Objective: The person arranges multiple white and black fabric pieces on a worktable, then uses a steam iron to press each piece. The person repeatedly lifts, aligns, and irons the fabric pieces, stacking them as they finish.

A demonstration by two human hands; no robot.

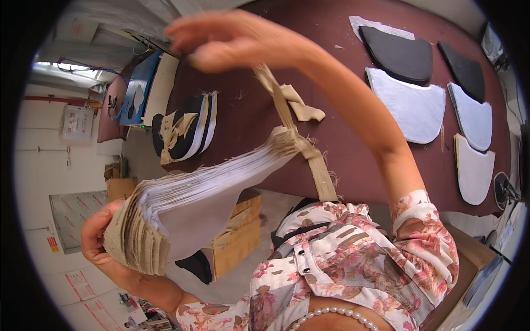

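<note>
My left hand (98,231) grips the curved outer end of a thick stack of beige and white fabric pieces (198,207) at the left, fanned into an arch with frayed edges. Its other end rests at the table's edge, on or against a beige cloth strip (321,171); whether the strip is tied around it I cannot tell. The strip runs up beneath my right forearm, a loose folded part (306,109) beside it. My right hand (223,43) is raised above the table, blurred by motion, thumb and fingers apart, holding nothing visible.
On the maroon-covered table (331,82) lie black padded pieces (399,56) and white ones (408,105) at the right. A bundle of black and white pieces bound with beige cloth (186,128) lies at the left. A cardboard box (238,236) stands below the stack.
</note>
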